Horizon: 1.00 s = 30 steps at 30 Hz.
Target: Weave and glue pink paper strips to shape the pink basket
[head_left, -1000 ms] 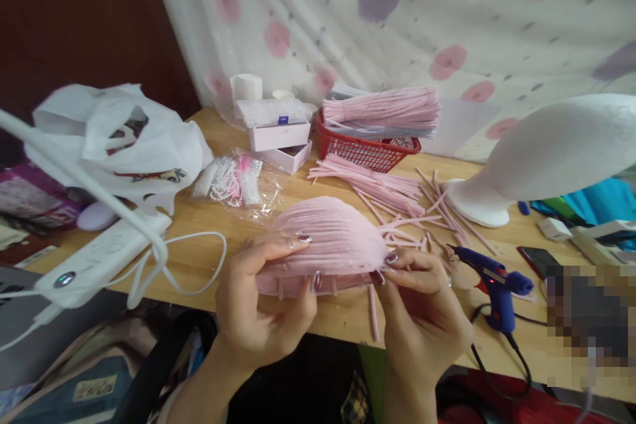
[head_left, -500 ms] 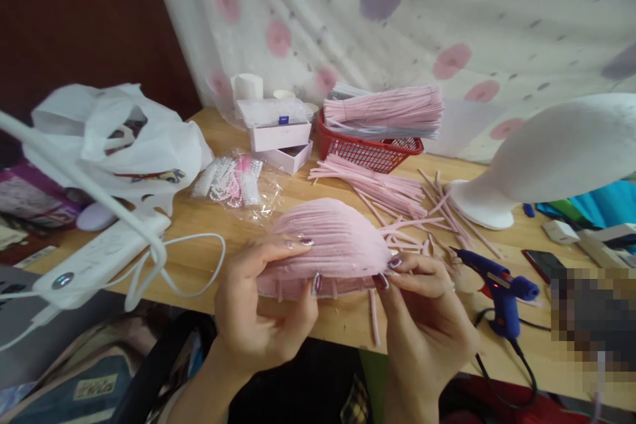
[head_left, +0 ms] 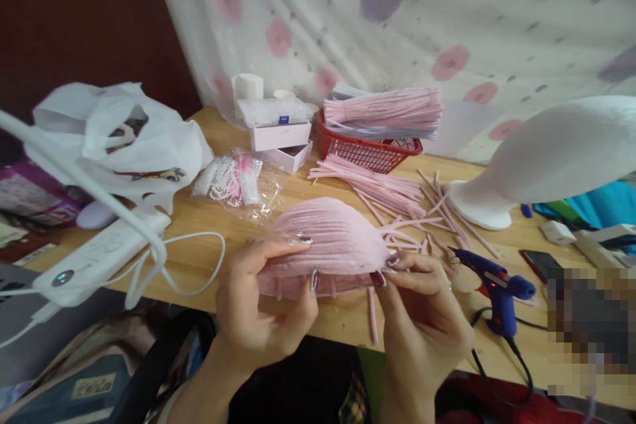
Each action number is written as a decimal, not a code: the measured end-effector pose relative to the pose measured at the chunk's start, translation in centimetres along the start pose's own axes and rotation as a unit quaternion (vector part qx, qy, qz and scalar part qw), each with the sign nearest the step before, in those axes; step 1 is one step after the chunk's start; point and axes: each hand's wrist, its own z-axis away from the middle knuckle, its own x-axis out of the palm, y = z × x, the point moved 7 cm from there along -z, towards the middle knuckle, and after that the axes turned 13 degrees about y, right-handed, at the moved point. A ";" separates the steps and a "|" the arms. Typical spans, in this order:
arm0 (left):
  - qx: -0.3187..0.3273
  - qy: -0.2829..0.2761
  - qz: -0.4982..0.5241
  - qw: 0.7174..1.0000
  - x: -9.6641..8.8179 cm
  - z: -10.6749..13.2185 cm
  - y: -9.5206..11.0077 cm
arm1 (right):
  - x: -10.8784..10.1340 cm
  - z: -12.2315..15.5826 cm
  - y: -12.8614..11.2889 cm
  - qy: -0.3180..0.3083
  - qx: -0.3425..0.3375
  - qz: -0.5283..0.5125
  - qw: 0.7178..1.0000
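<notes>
I hold a pink dome-shaped piece (head_left: 332, 238) made of fuzzy pink strips laid side by side, just above the front edge of the wooden table (head_left: 209, 258). My left hand (head_left: 263, 305) grips its left half, thumb under the rim and fingers on top. My right hand (head_left: 422, 318) pinches its right end and lower rim. Short strip ends stick out below the rim. A loose pink strip (head_left: 372, 308) lies on the table under the piece.
A blue glue gun (head_left: 497, 285) rests right of my right hand, its cord over the edge. Behind lie loose pink strips (head_left: 377, 185), a red basket (head_left: 368, 149) of strips, a white foam head (head_left: 551, 152), pink boxes (head_left: 278, 132), a bead bag (head_left: 233, 182), a white plastic bag (head_left: 119, 139) and a power strip (head_left: 99, 258).
</notes>
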 end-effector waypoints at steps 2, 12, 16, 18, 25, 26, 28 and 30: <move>0.011 -0.004 0.003 1.000 0.1 -0.1 0.2 | 0.0 0.0 0.0 0.002 -0.001 -0.003 1.000; 0.006 -0.027 0.014 1.000 -0.2 0.2 0.0 | 0.1 0.0 0.1 0.009 0.014 -0.017 1.000; 0.017 -0.029 0.010 0.999 -0.1 0.0 0.2 | 0.1 0.0 0.0 0.007 0.012 -0.014 1.000; 0.018 -0.032 0.009 0.999 0.0 -0.1 0.2 | 0.2 0.0 0.0 0.008 0.009 -0.012 1.000; 0.026 -0.025 0.020 0.999 -0.2 0.7 -0.4 | 0.3 0.0 -0.1 0.001 0.004 -0.023 1.000; 0.027 -0.024 0.024 0.999 -0.3 0.8 -0.4 | 0.3 0.1 -0.1 -0.002 0.005 -0.023 1.000; 0.027 -0.020 0.027 0.999 -0.5 0.9 -0.6 | 0.4 0.3 -0.2 -0.011 0.008 -0.020 1.000; 0.029 -0.013 0.021 0.999 -0.7 0.6 -0.6 | 0.5 0.5 -0.3 -0.018 0.009 -0.019 1.000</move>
